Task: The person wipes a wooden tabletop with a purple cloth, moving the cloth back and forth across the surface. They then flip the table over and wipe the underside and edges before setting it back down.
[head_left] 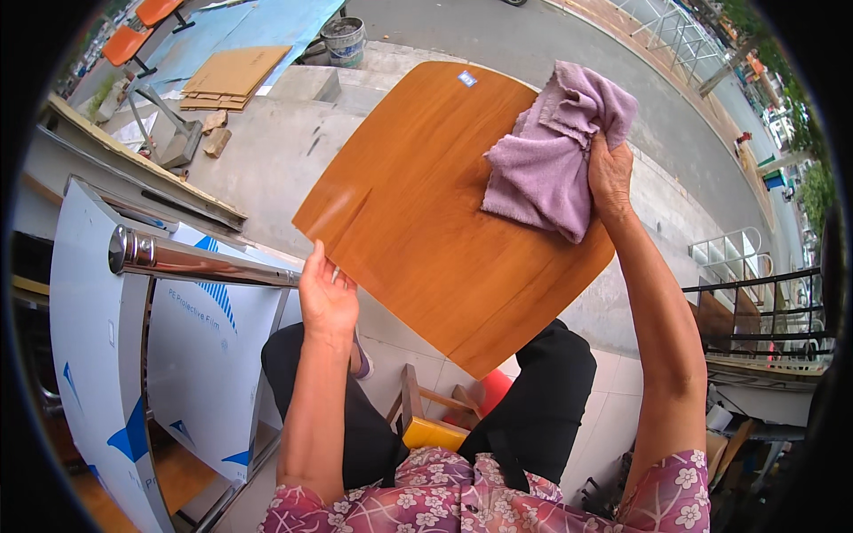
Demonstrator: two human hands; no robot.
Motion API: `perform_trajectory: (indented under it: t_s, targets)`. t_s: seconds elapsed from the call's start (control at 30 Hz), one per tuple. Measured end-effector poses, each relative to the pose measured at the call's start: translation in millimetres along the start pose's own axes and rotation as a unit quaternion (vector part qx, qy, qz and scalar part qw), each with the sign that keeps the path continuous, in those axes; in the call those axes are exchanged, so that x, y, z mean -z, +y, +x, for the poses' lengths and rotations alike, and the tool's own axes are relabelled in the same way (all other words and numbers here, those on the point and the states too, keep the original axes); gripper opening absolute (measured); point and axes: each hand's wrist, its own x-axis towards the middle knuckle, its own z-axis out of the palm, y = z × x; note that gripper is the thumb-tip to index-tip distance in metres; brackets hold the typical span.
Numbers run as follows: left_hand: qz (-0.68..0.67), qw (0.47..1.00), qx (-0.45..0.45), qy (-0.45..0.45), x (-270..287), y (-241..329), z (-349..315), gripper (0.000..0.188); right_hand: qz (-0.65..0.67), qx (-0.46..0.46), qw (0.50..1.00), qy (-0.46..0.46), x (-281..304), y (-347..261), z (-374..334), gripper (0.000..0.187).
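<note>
A brown wooden panel (426, 213) with rounded edges and a small blue-and-white label is held up tilted before me. My left hand (329, 295) is at its lower-left edge, the fingers curled against the rim and partly hidden. On the panel's right side, my right hand (610, 178) grips a bunched mauve cloth (542, 173). Part of the cloth lies flat on the wood, and a fold of it sticks up past the upper right edge.
White film-covered panels (191, 355) and a chrome tube (204, 264) stand close on my left. Below, between my knees, is a wooden stool with a yellow part (434, 434). Cardboard sheets (233, 73) and a bucket (344, 42) lie beyond; a black metal rack (764, 311) is at right.
</note>
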Motion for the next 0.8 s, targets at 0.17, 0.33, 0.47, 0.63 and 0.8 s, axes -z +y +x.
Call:
perform_trajectory:
  t_s: [0.17, 0.33, 0.47, 0.63, 0.8]
  targets:
    - [0.086, 0.991, -0.046, -0.088, -62.3, 51.8, 58.3, 0.045, 0.170, -0.185, 0.967, 0.034, 29.0, 22.8, -23.2, 0.053]
    - [0.157, 0.975, -0.058, -0.146, -108.4, 70.3, 118.6, 0.043, 0.248, -0.293, 0.921, 0.071, 40.6, -0.9, -100.8, 0.057]
    - [0.236, 0.954, -0.054, -0.175, -135.9, 56.7, 136.8, 0.044, 0.295, -0.332, 0.887, 0.124, 41.9, 15.4, -147.8, 0.051]
    - [0.348, 0.914, -0.091, -0.189, -147.9, 34.9, 156.0, 0.043, 0.349, -0.353, 0.853, 0.160, 20.2, 13.2, -186.5, 0.049]
    - [0.452, 0.868, -0.108, -0.175, -165.9, 11.1, 172.8, 0.045, 0.315, -0.456, 0.815, 0.171, 20.9, 41.6, -211.5, 0.054]
